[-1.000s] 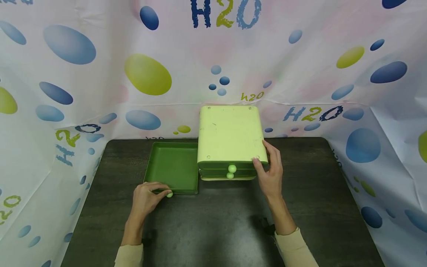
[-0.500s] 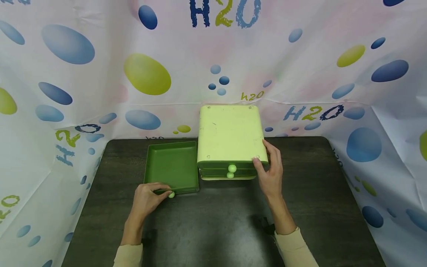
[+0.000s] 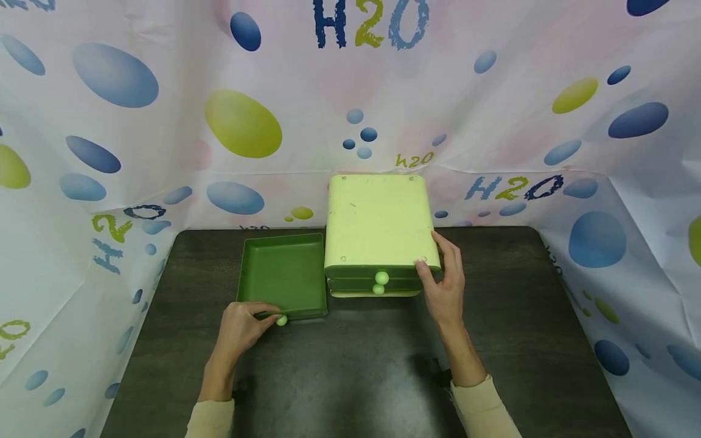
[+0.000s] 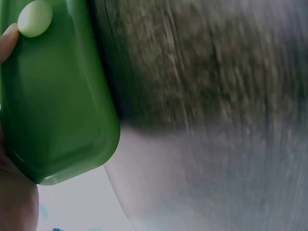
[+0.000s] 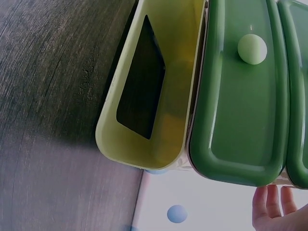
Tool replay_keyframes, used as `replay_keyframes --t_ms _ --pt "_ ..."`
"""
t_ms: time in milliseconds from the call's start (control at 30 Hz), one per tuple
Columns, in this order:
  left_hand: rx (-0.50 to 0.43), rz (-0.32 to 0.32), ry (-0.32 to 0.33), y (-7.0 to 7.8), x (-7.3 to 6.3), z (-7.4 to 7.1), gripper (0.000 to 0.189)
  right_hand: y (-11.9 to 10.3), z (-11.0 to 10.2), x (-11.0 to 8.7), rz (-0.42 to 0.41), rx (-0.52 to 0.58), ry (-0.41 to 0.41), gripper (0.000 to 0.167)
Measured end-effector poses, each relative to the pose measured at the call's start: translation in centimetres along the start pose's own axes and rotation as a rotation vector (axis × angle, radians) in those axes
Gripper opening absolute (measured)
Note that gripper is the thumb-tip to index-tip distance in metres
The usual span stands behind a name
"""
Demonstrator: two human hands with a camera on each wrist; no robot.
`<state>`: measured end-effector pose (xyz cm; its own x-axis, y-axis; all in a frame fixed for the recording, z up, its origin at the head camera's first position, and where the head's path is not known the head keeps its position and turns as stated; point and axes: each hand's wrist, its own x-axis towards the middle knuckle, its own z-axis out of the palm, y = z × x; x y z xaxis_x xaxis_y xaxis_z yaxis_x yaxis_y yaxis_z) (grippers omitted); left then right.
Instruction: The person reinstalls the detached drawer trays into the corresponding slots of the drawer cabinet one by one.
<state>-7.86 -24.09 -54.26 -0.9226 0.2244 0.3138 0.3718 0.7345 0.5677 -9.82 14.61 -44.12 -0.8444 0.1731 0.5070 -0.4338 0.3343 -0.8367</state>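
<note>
One green drawer (image 3: 285, 274) is fully out, lying on the table (image 3: 350, 377) just to the left of the pale green cabinet (image 3: 378, 222); whether their sides touch is hard to tell. The left hand (image 3: 241, 323) is closed in a pinch on the drawer's front wall, beside its round knob (image 3: 282, 320). Its place seems to be the bottom slot (image 5: 175, 108), which stands open without a drawer, so removal looks done for this one and putting it back is not done. Above, the middle drawer (image 5: 243, 110) and top drawer (image 5: 301, 96) sit shut. The right hand (image 3: 445, 292) grips nothing, its loosely spread fingers resting against the cabinet's right side and front corner. Beyond hangs a patterned sheet (image 3: 312, 67).
</note>
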Motion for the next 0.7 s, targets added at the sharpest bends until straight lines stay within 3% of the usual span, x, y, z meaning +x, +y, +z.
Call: replay_keyframes --t_ms 233,700 --pt "0.033 0.076 0.087 0.6 -0.4 -0.3 0.022 0.0 0.0 0.0 0.007 0.016 -0.002 0.052" --pt "0.072 0.056 0.101 1.7 -1.4 -0.5 0.024 0.1 0.0 0.1 0.006 0.000 0.002 0.051"
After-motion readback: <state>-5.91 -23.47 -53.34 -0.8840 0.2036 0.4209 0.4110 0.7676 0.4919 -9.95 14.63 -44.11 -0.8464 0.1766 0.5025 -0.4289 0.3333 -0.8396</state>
